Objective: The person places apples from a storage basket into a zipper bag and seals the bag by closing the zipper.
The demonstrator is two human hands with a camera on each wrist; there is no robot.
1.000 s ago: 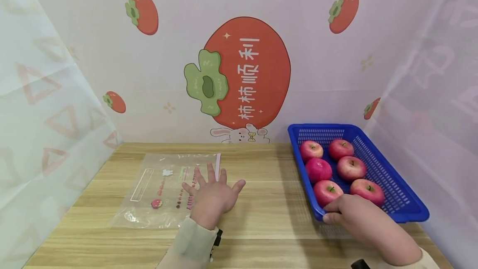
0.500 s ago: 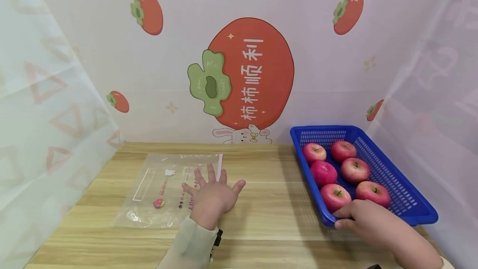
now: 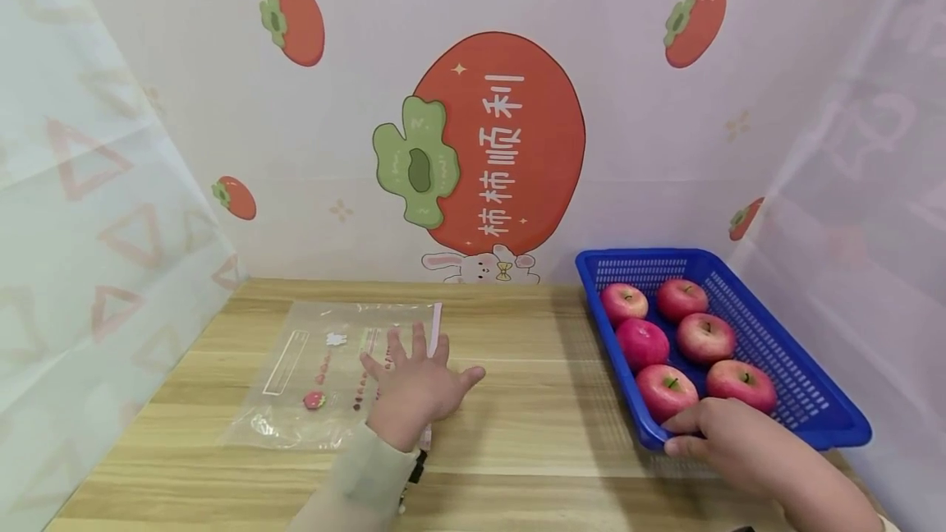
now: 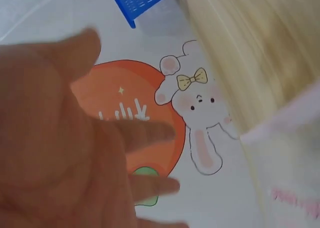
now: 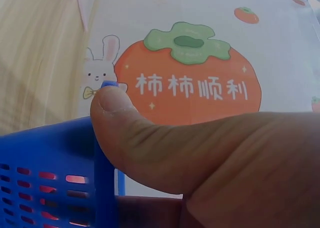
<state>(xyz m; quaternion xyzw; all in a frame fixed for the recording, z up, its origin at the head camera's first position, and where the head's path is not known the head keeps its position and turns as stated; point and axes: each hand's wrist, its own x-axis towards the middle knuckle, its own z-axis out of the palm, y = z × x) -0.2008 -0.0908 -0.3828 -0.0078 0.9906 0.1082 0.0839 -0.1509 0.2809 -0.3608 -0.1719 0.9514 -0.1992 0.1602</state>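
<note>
My left hand (image 3: 421, 391) is held palm down with fingers and thumb spread, over the right part of a clear plastic zip bag (image 3: 288, 421) printed with small pink pictures. It holds nothing; whether it touches the bag I cannot tell. On the right, my right hand (image 3: 739, 443) grips the near left corner of a blue plastic basket (image 3: 761, 337), its thumb (image 5: 117, 105) pressed against the outside of the rim in the right wrist view. Several red apples (image 3: 705, 338) lie in the basket, one fruit (image 3: 643, 343) a deeper pink.
Both the bag and the basket are on a wooden tabletop (image 3: 532, 401). Behind it stands a white backdrop (image 3: 636, 138) with printed persimmons and a rabbit. White sheets (image 3: 89, 228) flank the table on both sides.
The basket's near end has shifted slightly right in the head view, together with my right hand. The whole head view has also shifted a little. My left hand stays nearly where it was.
</note>
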